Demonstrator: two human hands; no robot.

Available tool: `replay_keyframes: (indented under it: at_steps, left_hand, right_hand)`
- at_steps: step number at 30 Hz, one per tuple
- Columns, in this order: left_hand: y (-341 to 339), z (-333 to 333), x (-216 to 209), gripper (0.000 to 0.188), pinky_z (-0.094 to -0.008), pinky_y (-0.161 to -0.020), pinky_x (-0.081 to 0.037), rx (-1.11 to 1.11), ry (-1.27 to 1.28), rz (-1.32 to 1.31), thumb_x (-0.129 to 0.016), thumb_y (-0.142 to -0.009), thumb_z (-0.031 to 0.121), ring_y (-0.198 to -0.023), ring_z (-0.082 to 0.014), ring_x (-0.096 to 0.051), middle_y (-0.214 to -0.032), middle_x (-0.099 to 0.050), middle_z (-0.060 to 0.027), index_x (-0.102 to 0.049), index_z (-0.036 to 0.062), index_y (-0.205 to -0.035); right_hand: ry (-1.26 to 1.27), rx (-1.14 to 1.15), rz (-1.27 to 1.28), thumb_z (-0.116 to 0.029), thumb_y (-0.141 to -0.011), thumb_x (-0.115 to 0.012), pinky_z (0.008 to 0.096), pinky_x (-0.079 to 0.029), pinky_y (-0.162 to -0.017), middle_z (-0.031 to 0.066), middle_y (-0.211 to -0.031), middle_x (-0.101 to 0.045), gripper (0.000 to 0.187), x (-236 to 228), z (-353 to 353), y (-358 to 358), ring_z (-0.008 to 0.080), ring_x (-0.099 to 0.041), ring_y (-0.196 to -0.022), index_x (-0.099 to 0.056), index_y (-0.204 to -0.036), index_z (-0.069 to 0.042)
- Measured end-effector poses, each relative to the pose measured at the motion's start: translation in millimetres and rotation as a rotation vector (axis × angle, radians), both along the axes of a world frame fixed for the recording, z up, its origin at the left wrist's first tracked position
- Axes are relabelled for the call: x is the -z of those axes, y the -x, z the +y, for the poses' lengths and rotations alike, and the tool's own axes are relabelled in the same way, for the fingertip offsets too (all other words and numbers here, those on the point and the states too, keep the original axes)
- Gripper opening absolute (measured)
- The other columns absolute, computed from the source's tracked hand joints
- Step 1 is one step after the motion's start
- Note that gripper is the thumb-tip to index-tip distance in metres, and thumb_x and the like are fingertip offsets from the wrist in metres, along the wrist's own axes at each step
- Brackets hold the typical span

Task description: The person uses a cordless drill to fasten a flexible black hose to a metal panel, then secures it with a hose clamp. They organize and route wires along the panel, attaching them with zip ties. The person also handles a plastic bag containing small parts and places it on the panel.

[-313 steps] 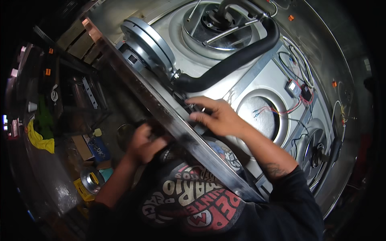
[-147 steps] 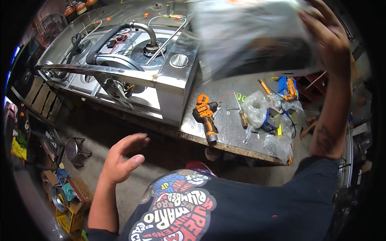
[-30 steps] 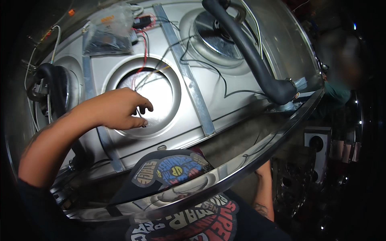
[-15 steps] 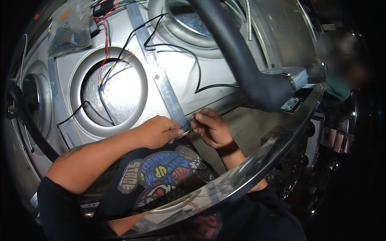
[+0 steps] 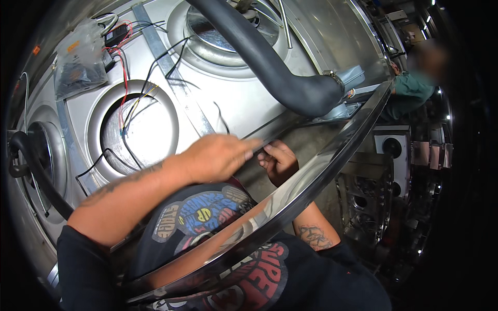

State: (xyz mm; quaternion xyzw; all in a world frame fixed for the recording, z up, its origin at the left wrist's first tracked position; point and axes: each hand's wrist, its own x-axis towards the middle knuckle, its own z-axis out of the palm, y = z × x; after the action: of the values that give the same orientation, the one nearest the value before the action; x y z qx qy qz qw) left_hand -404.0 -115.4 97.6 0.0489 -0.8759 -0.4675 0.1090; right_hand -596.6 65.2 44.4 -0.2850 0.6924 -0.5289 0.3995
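My left hand [image 5: 220, 155] is closed and smeared by motion, its fingertips pointing right; what it holds I cannot make out. Close by on the right, my right hand [image 5: 280, 159] has its fingers curled in a pinch, with a thin dark wire showing faintly at the tips. A black cable [image 5: 222, 115] comes down over the silver panel [image 5: 238, 98] and passes behind my left hand. Left of the hands, a round opening [image 5: 93, 116] has red, yellow and black wires [image 5: 124, 116] hanging over it.
A thick black hose [image 5: 275, 67] crosses above, clamped to a pale blue fitting [image 5: 353, 78]. A curved metal rim [image 5: 311, 181] passes over my right forearm. A clear plastic bag [image 5: 80, 62] and black box [image 5: 116, 35] lie at the upper left. A person in green [image 5: 412, 96] stands at right.
My head view has shifted. My left hand has moved up against my right hand and blurred; the wire and small silvery piece seen between them earlier are now mostly hidden.
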Motion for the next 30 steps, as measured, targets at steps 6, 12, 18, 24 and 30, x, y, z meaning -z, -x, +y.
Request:
replay_keyframes:
  at_steps: [6, 12, 18, 24, 30]
  left_hand:
    - [-36.4, 18.4, 31.4, 0.037, -0.0443, -0.066, -0.057, 0.176, 0.134, 0.069, -0.061, -0.098, 0.019, -0.078, -0.0346, -0.072, -0.090, -0.075, -0.0141, -0.066, 0.0101, -0.134]
    - [-89.6, 8.9, 69.6, 0.038, -0.0452, -0.060, -0.056, -0.046, 0.228, -0.221, -0.061, -0.098, 0.023, -0.069, -0.0319, -0.071, -0.090, -0.074, -0.0097, -0.067, 0.0148, -0.134]
    - [-83.2, 16.6, 98.8, 0.028, -0.0370, -0.070, -0.048, -0.138, 0.584, -0.063, -0.070, -0.091, 0.029, -0.078, -0.0211, -0.061, -0.082, -0.060, 0.0000, -0.075, 0.0161, -0.116]
    - [-83.2, 3.0, 94.9, 0.022, -0.0374, -0.074, -0.050, -0.173, 0.451, -0.117, -0.070, -0.092, 0.028, -0.082, -0.0225, -0.063, -0.084, -0.062, -0.0012, -0.076, 0.0161, -0.109]
    - [-83.2, -2.3, 97.2, 0.024, -0.0405, -0.075, -0.052, -0.169, 0.379, -0.152, -0.070, -0.092, 0.026, -0.084, -0.0251, -0.065, -0.085, -0.064, -0.0038, -0.074, 0.0138, -0.112]
  right_hand:
    - [-0.205, 0.273, -0.312, -0.012, -0.097, -0.071, 0.0270, -0.060, -0.069, 0.0101, -0.095, -0.072, 0.014, 2.1, 21.6, -7.9, 0.0154, -0.070, -0.080, -0.064, -0.104, -0.002]
    - [-0.098, 0.391, -0.307, -0.008, -0.095, -0.065, 0.0327, -0.059, -0.077, 0.0110, -0.096, -0.069, 0.011, 4.2, 20.5, -11.7, 0.0210, -0.069, -0.085, -0.061, -0.104, -0.004]
    - [-0.061, 0.269, -0.235, -0.005, -0.096, -0.064, 0.0335, -0.061, -0.078, 0.0146, -0.102, -0.072, 0.010, 4.4, -6.1, 1.3, 0.0232, -0.073, -0.089, -0.062, -0.105, 0.000]
    - [-0.153, -0.002, -0.147, -0.005, -0.097, -0.065, 0.0297, -0.059, -0.076, 0.0126, -0.096, -0.073, 0.009, 12.3, -43.2, 9.6, 0.0200, -0.073, -0.084, -0.062, -0.102, 0.001]
    - [-0.227, -0.161, 0.080, 0.000, -0.098, -0.059, 0.0288, -0.057, -0.075, 0.0136, -0.090, -0.073, 0.001, 25.4, -70.5, 5.9, 0.0179, -0.071, -0.081, -0.059, -0.097, 0.002]
